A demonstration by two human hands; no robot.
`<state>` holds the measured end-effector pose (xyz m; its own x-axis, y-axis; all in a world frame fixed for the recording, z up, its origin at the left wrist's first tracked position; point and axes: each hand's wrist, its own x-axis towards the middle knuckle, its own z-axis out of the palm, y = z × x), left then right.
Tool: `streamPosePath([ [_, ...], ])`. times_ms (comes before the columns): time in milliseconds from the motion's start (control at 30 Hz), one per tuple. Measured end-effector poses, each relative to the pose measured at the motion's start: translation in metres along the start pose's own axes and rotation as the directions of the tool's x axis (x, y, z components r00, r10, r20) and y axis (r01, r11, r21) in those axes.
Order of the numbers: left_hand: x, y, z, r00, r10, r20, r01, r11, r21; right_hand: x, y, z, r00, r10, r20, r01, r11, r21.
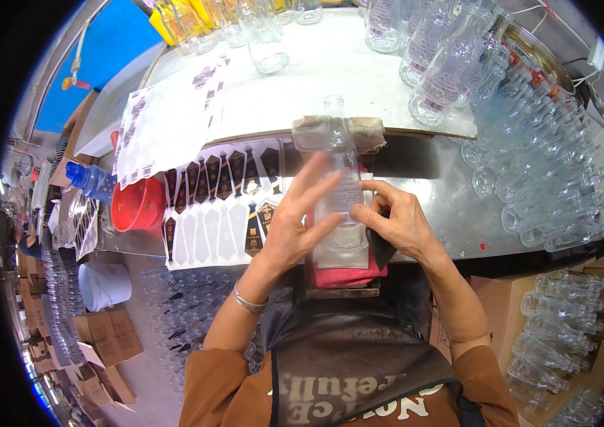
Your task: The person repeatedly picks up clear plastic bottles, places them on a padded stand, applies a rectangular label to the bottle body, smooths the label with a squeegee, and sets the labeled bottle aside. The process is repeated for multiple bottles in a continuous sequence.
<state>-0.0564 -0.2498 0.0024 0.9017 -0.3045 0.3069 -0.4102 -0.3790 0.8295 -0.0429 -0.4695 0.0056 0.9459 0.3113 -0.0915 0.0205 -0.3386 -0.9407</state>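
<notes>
A clear glass bottle (342, 160) lies in front of me with its neck on a folded beige cloth (376, 134) and its base towards me, above a red cloth (350, 276). It has a printed label on its side. My left hand (298, 213), slightly blurred, is open over the bottle's left side, fingers spread and holding nothing. My right hand (400, 222) is closed at the bottle's right side, thumb and forefinger against it. A dark flat piece (381, 243) shows under the right hand; I cannot tell what it is.
Sheets of black tie-shaped stickers (234, 171) lie left, beside a white printed sheet (163, 121) and a red bowl (138, 206). Labelled bottles (438, 89) stand far right on the white tabletop (316, 64). Many bottles (544, 171) are stacked right; a cardboard box (490, 299) sits below.
</notes>
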Motion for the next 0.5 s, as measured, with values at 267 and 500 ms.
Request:
streamPosePath([
  [267, 0.0011, 0.0004, -0.0033, 1.000, -0.011, 0.022, 0.010, 1.000, 0.023, -0.0015, -0.0012, 0.0012, 1.000, 0.008, -0.007, -0.008, 1.000, 0.020],
  [500, 0.0003, -0.0010, -0.0005, 1.000, 0.007, 0.001, -0.007, 1.000, 0.016, -0.0001, 0.0019, 0.0013, 1.000, 0.005, -0.009, -0.005, 1.000, 0.023],
])
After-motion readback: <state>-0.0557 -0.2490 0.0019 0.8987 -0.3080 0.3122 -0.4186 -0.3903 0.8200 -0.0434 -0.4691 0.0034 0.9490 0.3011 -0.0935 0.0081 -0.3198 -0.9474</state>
